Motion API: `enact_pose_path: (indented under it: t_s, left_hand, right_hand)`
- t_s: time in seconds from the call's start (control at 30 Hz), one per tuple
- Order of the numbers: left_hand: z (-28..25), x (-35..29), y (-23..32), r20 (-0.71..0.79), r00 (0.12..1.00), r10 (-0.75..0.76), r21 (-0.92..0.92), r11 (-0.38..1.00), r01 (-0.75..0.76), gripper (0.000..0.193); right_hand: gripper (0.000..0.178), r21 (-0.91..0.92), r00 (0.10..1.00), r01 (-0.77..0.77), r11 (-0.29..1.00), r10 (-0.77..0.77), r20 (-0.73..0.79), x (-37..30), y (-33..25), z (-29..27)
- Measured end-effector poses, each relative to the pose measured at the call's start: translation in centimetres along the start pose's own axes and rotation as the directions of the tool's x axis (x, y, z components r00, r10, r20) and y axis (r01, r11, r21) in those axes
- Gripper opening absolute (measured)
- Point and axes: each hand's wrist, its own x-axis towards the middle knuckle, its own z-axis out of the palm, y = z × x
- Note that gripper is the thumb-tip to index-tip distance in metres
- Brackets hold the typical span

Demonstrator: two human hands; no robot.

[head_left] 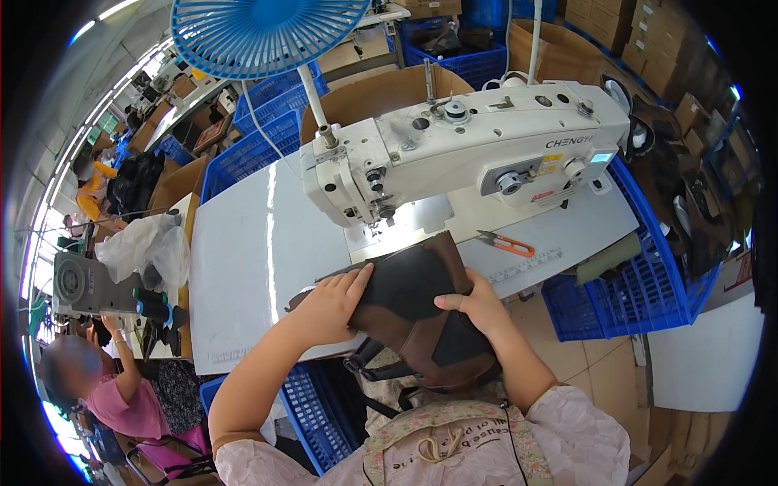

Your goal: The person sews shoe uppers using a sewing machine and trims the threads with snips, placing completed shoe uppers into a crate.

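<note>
A brown and black bag with dangling straps lies between my hands at the front edge of the sewing table. My left hand presses on its left side, fingers closed along the edge. On the right side, my right hand grips it with the thumb on top and the fingers hidden beneath. Its far edge reaches close to the lit needle area of a white sewing machine. Orange-handled thread snips rest on the table to the right of the bag.
A blue fan stands above the machine's left end. Blue crates flank the white sewing table, with another crate below my left arm. At the left, a co-worker in pink sits by another machine.
</note>
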Motion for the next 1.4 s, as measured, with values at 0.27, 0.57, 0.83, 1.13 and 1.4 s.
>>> enact_pose_path:
  t_s: [0.27, 0.57, 0.83, 1.13, 1.4]
  left_hand:
    - [-1.8, 1.1, 0.6, 0.096, 0.991, -0.098, -0.130, 0.985, 0.110, 0.068]
    - [-0.6, 3.6, -1.9, 0.243, 0.970, -0.020, -0.141, 0.988, 0.056, 0.046]
    - [-0.2, 3.8, -2.4, 0.272, 0.962, -0.030, -0.132, 0.989, 0.068, 0.039]
    - [0.2, 3.9, -2.6, 0.323, 0.943, -0.086, -0.184, 0.971, 0.152, 0.039]
    - [0.6, 3.2, -6.6, 0.216, 0.966, 0.140, -0.474, 0.880, -0.021, 0.053]
  right_hand:
    - [0.056, -0.031, 0.999, 0.048, 0.998, -0.048, -0.010, -0.2, 0.0, 0.0]
    - [0.052, -0.264, 0.994, -0.027, 0.964, -0.003, -0.113, 0.0, -1.7, -0.2]
    - [0.093, -0.650, 0.653, 0.754, 0.099, -0.223, 0.724, 4.1, -7.6, 3.4]
    - [0.094, -0.763, 0.653, 0.605, 0.229, 0.406, 0.639, 7.7, -7.2, 5.9]
    - [0.081, -0.765, 0.687, 0.603, 0.227, 0.341, 0.642, 7.8, -6.6, 5.8]
